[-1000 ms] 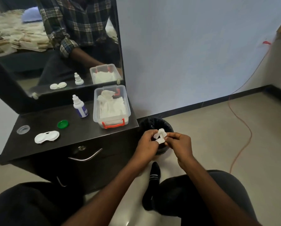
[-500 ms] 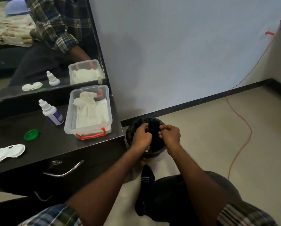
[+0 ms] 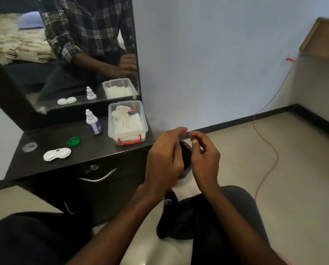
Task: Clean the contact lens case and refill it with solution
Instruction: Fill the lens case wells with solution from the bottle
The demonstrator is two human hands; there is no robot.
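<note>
Your left hand (image 3: pixel 164 159) and right hand (image 3: pixel 204 157) hover side by side above the black waste bin (image 3: pixel 185 155) on the floor, just right of the dark wooden dresser (image 3: pixel 102 150). Both hands are released: fingers loosely curled, grasping nothing. The white double-well contact lens case (image 3: pixel 57 154) lies open on the near left part of the dresser top, well apart from your hands. A round green cap (image 3: pixel 74 141) sits just beyond it to the right; a clear round cap (image 3: pixel 29 146) lies to the left. The white solution bottle with blue label (image 3: pixel 93 122) stands upright farther back, beside the clear plastic box of white tissues (image 3: pixel 127 123) with its red latch.
</note>
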